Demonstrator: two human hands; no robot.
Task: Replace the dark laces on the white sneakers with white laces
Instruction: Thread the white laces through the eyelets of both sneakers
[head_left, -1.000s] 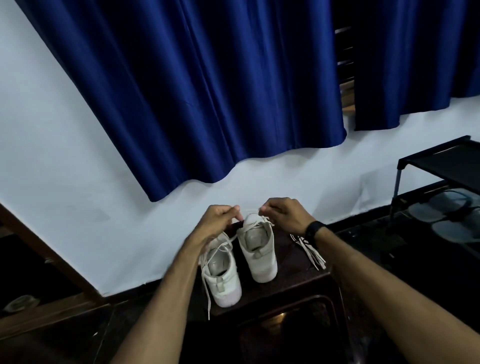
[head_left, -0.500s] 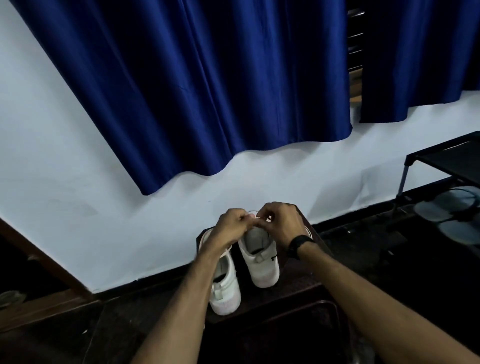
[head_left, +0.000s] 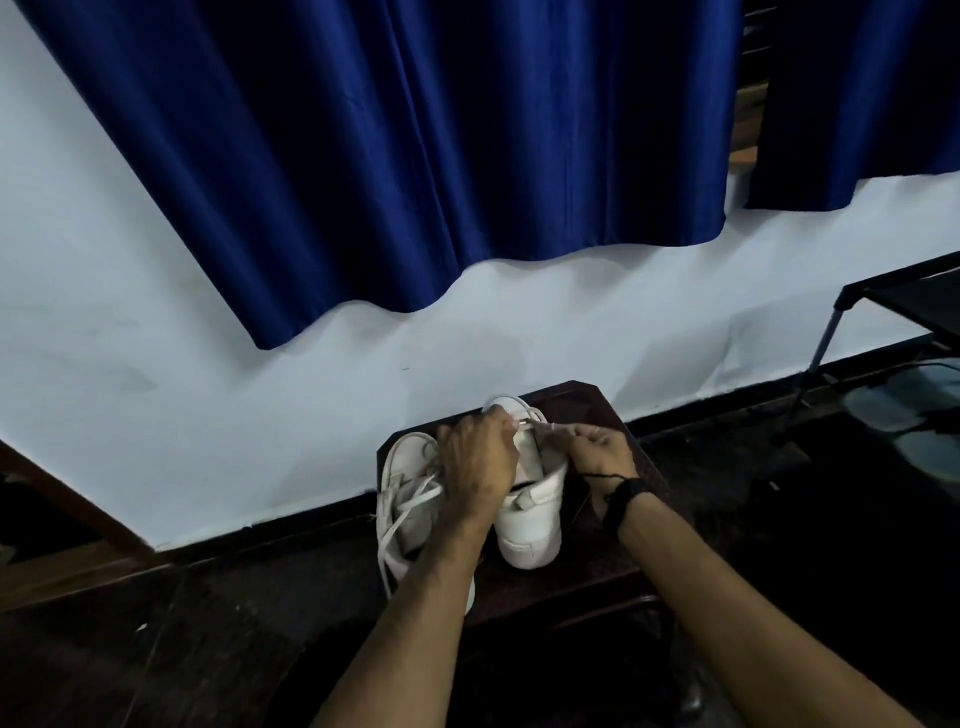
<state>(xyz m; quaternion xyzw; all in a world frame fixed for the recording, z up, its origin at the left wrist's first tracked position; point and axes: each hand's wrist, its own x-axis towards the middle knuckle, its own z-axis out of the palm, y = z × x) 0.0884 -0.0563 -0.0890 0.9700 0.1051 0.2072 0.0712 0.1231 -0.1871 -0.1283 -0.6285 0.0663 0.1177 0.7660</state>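
Two white sneakers stand side by side on a dark stool (head_left: 582, 577). Over the right sneaker (head_left: 535, 514), near its toe end, my left hand (head_left: 475, 462) and my right hand (head_left: 597, 447) each pinch a white lace (head_left: 527, 423) that runs between them. The left sneaker (head_left: 402, 483) carries a loose white lace (head_left: 387, 540) that hangs over its side; my left forearm covers part of that shoe. A dark band sits on my right wrist.
A white wall (head_left: 208, 415) with blue curtains (head_left: 415, 156) rises just behind the stool. At the right stands a dark shoe rack (head_left: 883, 306) with grey sandals (head_left: 904, 405) on it. Dark floor surrounds the stool.
My hands came together over the right sneaker's toe end and now stay there on the lace. The view has shifted, so the stool sits lower and further right in frame.
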